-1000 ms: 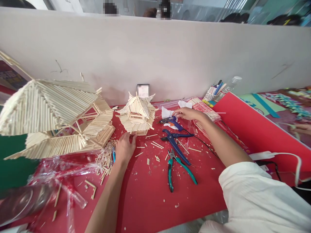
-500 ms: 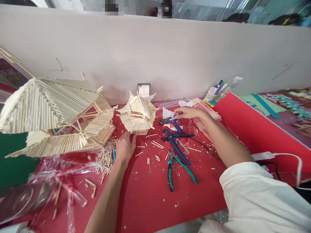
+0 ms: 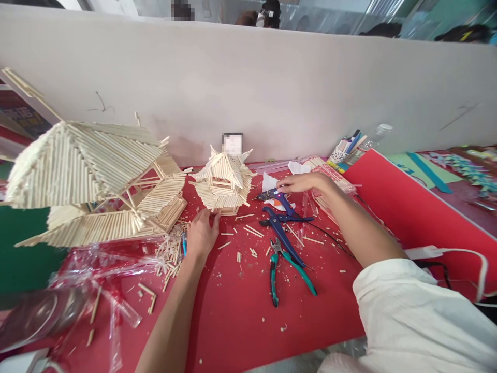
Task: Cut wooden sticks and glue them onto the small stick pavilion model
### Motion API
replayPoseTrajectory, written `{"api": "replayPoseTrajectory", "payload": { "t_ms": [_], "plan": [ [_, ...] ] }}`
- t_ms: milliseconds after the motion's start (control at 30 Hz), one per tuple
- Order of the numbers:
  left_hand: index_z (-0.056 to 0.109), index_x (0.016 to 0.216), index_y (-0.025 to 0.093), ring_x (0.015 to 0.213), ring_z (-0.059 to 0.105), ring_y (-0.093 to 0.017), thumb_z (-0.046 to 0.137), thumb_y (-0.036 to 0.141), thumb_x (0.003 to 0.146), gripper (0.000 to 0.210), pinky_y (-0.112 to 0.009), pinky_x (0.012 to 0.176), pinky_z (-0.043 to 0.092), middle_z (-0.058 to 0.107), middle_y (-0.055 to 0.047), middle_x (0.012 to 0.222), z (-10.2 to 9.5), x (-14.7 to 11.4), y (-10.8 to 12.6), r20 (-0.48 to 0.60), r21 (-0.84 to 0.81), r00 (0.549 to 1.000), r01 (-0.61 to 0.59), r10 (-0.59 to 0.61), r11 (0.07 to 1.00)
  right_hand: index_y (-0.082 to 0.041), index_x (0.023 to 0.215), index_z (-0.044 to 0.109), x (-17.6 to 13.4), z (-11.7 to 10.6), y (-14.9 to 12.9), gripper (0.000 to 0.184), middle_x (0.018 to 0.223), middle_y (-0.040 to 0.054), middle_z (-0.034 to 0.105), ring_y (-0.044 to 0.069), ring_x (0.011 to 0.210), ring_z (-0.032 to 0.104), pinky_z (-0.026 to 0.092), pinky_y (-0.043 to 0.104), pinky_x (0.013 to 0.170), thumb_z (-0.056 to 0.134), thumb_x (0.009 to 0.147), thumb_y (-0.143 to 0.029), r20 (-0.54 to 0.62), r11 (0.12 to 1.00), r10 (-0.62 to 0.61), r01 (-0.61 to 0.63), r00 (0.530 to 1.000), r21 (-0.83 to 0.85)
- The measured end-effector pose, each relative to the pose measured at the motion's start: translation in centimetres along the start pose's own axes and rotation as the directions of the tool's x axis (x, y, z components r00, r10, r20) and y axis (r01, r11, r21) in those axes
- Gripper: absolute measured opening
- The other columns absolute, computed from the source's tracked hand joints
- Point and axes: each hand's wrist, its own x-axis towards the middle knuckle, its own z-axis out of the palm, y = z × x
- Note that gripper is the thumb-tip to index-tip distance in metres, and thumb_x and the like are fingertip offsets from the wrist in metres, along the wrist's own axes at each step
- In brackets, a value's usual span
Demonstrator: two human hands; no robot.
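A small pavilion model [image 3: 225, 178] built of thin wooden sticks stands upright on the red table. My left hand [image 3: 202, 233] is at the near left corner of its base, with thumb and forefinger closed on the edge; the other fingertips are hidden. My right hand [image 3: 303, 182] reaches over a blue and black glue gun [image 3: 286, 201], fingers curled onto its upper back part. The gun lies by white paper scraps. In front of it are blue-handled cutters [image 3: 285, 235] and green-handled pliers [image 3: 276, 256], both lying with handles spread.
A larger stick pavilion [image 3: 104, 171] stands at the left, beside crumpled clear plastic [image 3: 116, 269] and stick offcuts [image 3: 171, 254]. Bundled sticks [image 3: 330, 176], a pen cup [image 3: 341, 150] and a red board [image 3: 419, 212] are at the right. A pale partition [image 3: 279, 93] rises behind.
The whole view has shifted slightly to the left, so things sit a little further right. Both hands keep nearly the same places by the pavilion and the glue gun.
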Motion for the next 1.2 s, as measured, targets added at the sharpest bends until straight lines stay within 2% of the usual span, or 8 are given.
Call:
{"api": "replayPoseTrajectory", "payload": {
  "t_ms": [367,467,533,633,733,833,1000,1200],
  "plan": [
    [0.067,0.098,0.019,0.088,0.071,-0.025,0.052,0.036,0.097,0.023,-0.031,0.075,0.049,0.075,-0.01,0.096,0.0,0.1,0.0,0.007,0.024,1.0,0.007,-0.007,1.0,-0.02,0.102,0.076,0.7,0.1,0.5,0.027,0.106,0.0075,0.077,0.026,0.097,0.07,0.051,0.034,0.085,0.057,0.087,-0.034,0.04,0.994,0.064,-0.06,0.997,-0.092],
    [0.067,0.098,0.019,0.087,0.071,-0.025,0.052,0.036,0.097,0.023,-0.031,0.074,0.049,0.074,-0.01,0.096,0.1,0.1,-0.1,-0.003,0.02,1.0,-0.006,0.006,1.0,-0.019,0.114,0.072,-0.3,0.2,-0.2,0.034,0.117,0.0101,0.074,0.027,0.105,0.068,0.049,0.035,0.089,0.054,0.089,-0.032,-0.036,0.998,0.023,-0.025,0.999,-0.064],
    [0.067,0.098,0.019,0.087,0.071,-0.025,0.052,0.036,0.097,0.023,-0.031,0.074,0.049,0.075,-0.009,0.096,0.1,0.0,-0.1,-0.008,0.019,1.0,-0.008,0.009,1.0,-0.018,0.12,0.068,-1.4,0.4,-0.7,0.036,0.121,0.0121,0.071,0.027,0.108,0.066,0.048,0.034,0.089,0.05,0.092,-0.033,-0.155,0.998,0.023,-0.031,0.988,-0.054],
    [0.067,0.097,0.019,0.086,0.071,-0.025,0.052,0.036,0.097,0.023,-0.031,0.073,0.049,0.074,-0.009,0.095,0.1,0.0,-0.1,-0.011,0.017,1.0,-0.007,0.007,1.0,-0.018,0.112,0.067,-3.2,1.3,-2.0,0.033,0.114,0.0132,0.072,0.026,0.1,0.067,0.047,0.032,0.08,0.045,0.096,-0.038,-0.333,0.983,0.128,-0.164,0.934,-0.083],
    [0.067,0.097,0.019,0.087,0.071,-0.025,0.051,0.036,0.097,0.023,-0.031,0.074,0.05,0.074,-0.009,0.095,0.1,0.1,0.0,-0.012,0.018,1.0,-0.009,0.01,1.0,-0.019,0.088,0.067,-4.4,3.1,-3.7,0.043,0.087,0.0114,0.073,0.025,0.075,0.066,0.041,0.031,0.064,0.045,0.096,-0.055,-0.307,0.921,0.31,-0.364,0.9,-0.137],
    [0.067,0.097,0.019,0.088,0.071,-0.025,0.052,0.035,0.097,0.022,-0.031,0.075,0.05,0.075,-0.009,0.096,0.2,0.1,-0.1,-0.008,0.025,1.0,-0.007,0.007,1.0,-0.02,0.081,0.064,-4.4,5.1,-4.8,0.058,0.079,0.0117,0.072,0.026,0.07,0.065,0.037,0.031,0.059,0.044,0.091,-0.073,-0.273,0.888,0.382,-0.432,0.883,-0.158],
    [0.067,0.098,0.019,0.088,0.071,-0.025,0.054,0.035,0.096,0.021,-0.031,0.075,0.05,0.075,-0.009,0.096,0.3,0.1,-0.2,-0.009,0.022,1.0,0.005,-0.004,1.0,-0.018,0.085,0.065,-3.6,7.1,-4.0,0.052,0.084,0.0131,0.072,0.028,0.074,0.066,0.04,0.032,0.062,0.05,0.091,-0.067,-0.296,0.924,0.353,-0.38,0.888,-0.04],
    [0.067,0.097,0.019,0.087,0.071,-0.026,0.054,0.035,0.096,0.021,-0.031,0.074,0.049,0.075,-0.009,0.096,0.2,0.1,-0.1,-0.015,0.031,1.0,-0.006,0.007,0.999,-0.022,0.106,0.065,-4.5,6.8,-2.3,0.036,0.103,0.0103,0.073,0.03,0.095,0.067,0.048,0.035,0.079,0.059,0.091,-0.054,-0.416,0.941,0.27,-0.146,0.868,0.304]
  ]
}}
